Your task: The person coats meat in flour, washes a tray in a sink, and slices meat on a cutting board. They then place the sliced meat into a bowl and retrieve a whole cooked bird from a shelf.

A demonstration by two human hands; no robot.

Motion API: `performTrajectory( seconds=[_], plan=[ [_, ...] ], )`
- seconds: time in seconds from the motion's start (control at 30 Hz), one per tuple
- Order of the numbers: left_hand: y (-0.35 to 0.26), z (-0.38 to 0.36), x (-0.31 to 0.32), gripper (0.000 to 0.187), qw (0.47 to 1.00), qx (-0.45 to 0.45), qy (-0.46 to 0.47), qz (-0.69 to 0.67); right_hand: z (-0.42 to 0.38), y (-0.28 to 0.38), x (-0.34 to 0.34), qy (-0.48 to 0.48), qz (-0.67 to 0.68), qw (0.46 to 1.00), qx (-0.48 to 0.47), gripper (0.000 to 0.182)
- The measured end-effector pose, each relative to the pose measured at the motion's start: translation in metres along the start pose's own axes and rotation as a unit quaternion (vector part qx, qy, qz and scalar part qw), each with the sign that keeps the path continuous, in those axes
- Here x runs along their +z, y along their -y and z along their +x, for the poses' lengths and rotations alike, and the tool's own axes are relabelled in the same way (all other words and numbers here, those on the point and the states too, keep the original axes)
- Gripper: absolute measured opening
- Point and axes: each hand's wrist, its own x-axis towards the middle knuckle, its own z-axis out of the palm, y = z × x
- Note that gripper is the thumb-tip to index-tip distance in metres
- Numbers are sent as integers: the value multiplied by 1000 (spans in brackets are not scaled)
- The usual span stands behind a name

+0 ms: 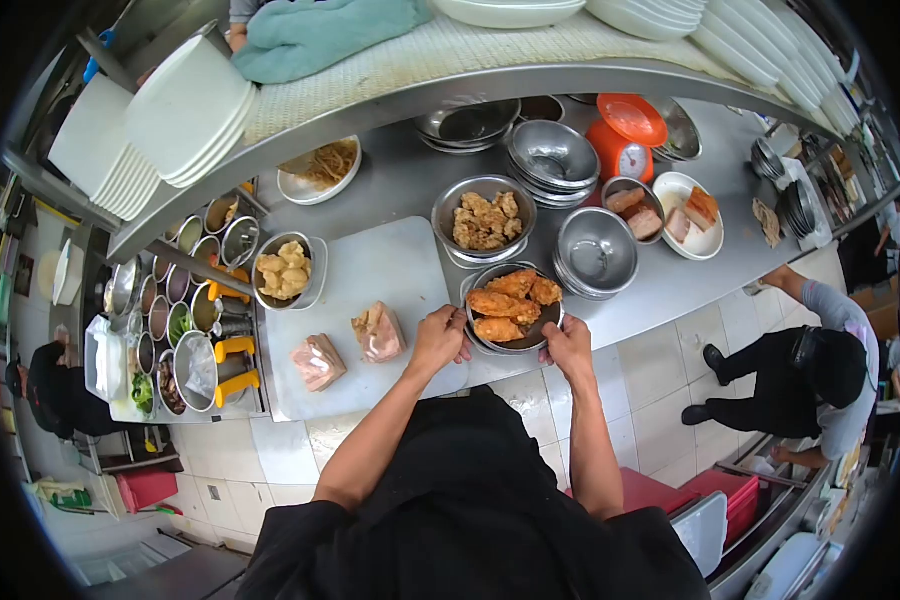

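Both hands, left hand (pixel 438 338) and right hand (pixel 568 345), clasp the rim of the bowl of fried chicken (pixel 513 305) at the worktop (pixel 660 290) edge. Tilting could spill pieces floorward.

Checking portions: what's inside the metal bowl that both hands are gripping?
The bowl holds several golden fried pieces. Left hand and right hand grip its rim. The pieces cover most of the bowl's bottom.

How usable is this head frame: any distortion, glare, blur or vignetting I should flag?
Head view: strong fisheye, so the shelf edge bows and black corners vignette the frame; lighting is even and bright, with mild glare on the empty steel bowls; centre is sharp, both hands, left hand and right hand, and the bowl of fried pieces are crisp; edges are squeezed and softer.
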Motion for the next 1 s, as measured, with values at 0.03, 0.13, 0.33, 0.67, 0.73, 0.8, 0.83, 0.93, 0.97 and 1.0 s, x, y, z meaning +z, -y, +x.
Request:
performTrajectory(
  seconds=[0.03,0.13,0.33,0.67,0.73,0.8,0.83,0.93,0.97,1.0],
  plan=[
    [3,3,-5,26,1000,-2,-5,-1,-1,2,1,7,1,1000,2,11],
    [3,16,-20,26,997,-19,-22,-65,-7,12,5,4,-31,1000,5,15],
    [4,69,-26,21,963,-47,-149,-221,-9,-1,3,-42,-91,995,-16,34],
    [-9,81,-33,36,974,-106,-88,-182,-31,-23,-14,-85,57,995,14,43],
    [-21,68,-38,38,989,-86,-91,-72,-41,-18,-13,-100,48,994,4,43],
    [-27,44,-66,31,972,21,-149,180,-48,-20,-13,-100,50,994,-16,42],
    [-23,31,-90,26,950,88,-206,219,-52,-21,-12,-108,55,992,-32,42],
    [2,0,-184,15,844,97,-426,310,-60,-27,-11,-121,72,989,-52,40],
    [15,-13,-215,20,817,76,-469,327,-62,-29,-11,-132,81,986,-68,39],
    [16,-22,-233,26,857,-17,-477,196,-65,-29,-9,-131,83,985,-77,39]
  ],
)
